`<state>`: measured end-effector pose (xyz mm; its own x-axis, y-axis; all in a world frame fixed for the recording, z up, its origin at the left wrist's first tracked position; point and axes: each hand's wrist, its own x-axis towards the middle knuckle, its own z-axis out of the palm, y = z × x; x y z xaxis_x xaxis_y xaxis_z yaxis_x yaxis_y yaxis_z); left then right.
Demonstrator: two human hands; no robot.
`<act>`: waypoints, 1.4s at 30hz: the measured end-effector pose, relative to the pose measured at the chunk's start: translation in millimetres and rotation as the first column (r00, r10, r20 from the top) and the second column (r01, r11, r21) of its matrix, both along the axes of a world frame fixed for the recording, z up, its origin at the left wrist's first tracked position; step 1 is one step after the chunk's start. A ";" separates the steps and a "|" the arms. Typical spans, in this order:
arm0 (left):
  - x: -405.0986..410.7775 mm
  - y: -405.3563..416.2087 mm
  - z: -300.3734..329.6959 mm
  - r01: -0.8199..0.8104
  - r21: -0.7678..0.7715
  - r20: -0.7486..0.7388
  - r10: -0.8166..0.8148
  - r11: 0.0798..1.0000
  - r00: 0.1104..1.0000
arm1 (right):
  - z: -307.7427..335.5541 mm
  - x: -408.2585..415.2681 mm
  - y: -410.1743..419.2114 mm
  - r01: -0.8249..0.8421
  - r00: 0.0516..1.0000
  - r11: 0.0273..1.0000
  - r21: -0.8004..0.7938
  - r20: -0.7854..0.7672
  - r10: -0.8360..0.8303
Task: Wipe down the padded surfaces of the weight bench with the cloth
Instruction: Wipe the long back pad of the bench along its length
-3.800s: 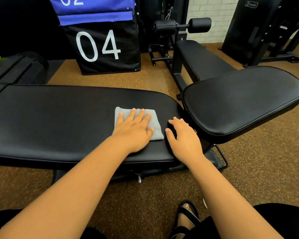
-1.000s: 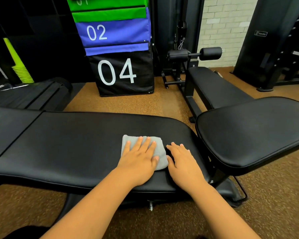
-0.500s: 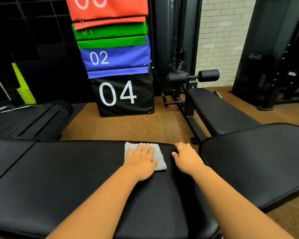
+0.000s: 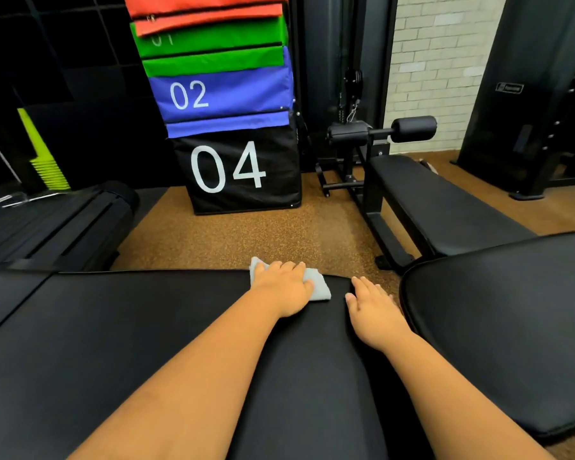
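Now, left hand (image 4: 284, 287): lies palm down on the cloth (image 4: 317, 288) with fingers straight and close together, pressing it to the pad; fingertips reach the pad's far edge.
Cloth: small, pale grey, folded; sits at the far edge of the long back pad (image 4: 146, 343), one corner showing left of the hand and a larger part showing right of the thumb.
Right hand (image 4: 374, 310): rests flat and relaxed on the same pad, fingers straight, holding nothing; just right of the cloth, not touching it, near the gap before the seat pad (image 4: 505, 327).
Weight bench: black padded counter across the lower view; back pad on the left and middle, seat pad on the right, tilted upward.
Floor (image 4: 246, 237): brown speckled rubber beyond the bench.
Plyo boxes (image 4: 226, 94): stacked behind, black marked 04, blue marked 02, then green and red.
Second bench (image 4: 439, 207): black, stands farther back on the right, with a foam roller (image 4: 412, 127) at its end.
Wall (image 4: 435, 61): pale brick behind it.
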<state>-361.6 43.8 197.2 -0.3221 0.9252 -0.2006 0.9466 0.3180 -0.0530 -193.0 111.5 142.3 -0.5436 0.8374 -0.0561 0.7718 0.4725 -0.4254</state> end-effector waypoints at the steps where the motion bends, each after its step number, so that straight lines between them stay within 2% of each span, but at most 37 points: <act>1: 2.5 2.0 -0.6 -0.005 0.009 -0.024 0.005 1.000 1.000 | 0.0 0.8 0.1 -0.001 1.000 1.000 0.003 -0.003 0.001; 5: 20.3 -15.0 -5.6 0.058 0.015 -0.050 -0.057 0.998 0.997 | 1.0 2.1 -0.3 -0.012 1.000 1.000 -0.009 -0.009 0.012; 10: 26.8 -33.8 -6.6 0.145 0.001 -0.011 -0.145 0.989 0.989 | -3.1 2.7 1.5 -0.019 0.999 1.000 0.017 -0.030 0.020; 15: 11.7 1.6 -6.4 0.034 0.021 -0.005 -0.034 0.999 0.999 | -3.2 3.7 1.2 -0.013 0.999 1.000 0.019 -0.030 0.013; 18: 8.8 28.3 -1.6 -0.056 -0.031 0.000 0.056 0.998 0.998 | -5.7 2.2 2.3 -0.006 0.999 1.000 0.018 -0.033 0.006; 24: 11.3 54.0 14.2 -0.025 -0.182 0.183 0.059 0.983 0.981 | -12.0 0.6 4.0 0.003 1.000 0.999 0.049 -0.024 -0.002; 27: 6.6 54.1 10.5 0.011 -0.170 0.179 0.020 0.985 0.984 | -12.2 0.9 3.7 -0.005 1.000 0.998 0.067 -0.028 0.007; 31: -2.2 45.1 15.9 -0.013 -0.185 0.202 0.051 0.983 0.978 | -11.8 1.3 2.9 -0.006 0.999 0.998 0.058 -0.044 0.009; 38: -26.6 41.7 12.8 -0.231 -0.164 0.129 0.253 0.959 0.959 | -5.5 1.9 -1.7 -0.004 0.999 0.998 0.061 -0.038 0.007; 40: -18.9 44.5 10.4 -0.227 -0.144 0.119 0.245 0.963 0.962 | -3.2 2.2 -3.0 -0.003 0.999 0.998 0.066 -0.034 0.005; 42: -9.7 45.1 7.8 -0.148 -0.130 0.127 0.165 0.980 0.978 | -1.6 2.4 -3.5 -0.009 1.000 0.998 0.063 -0.027 0.011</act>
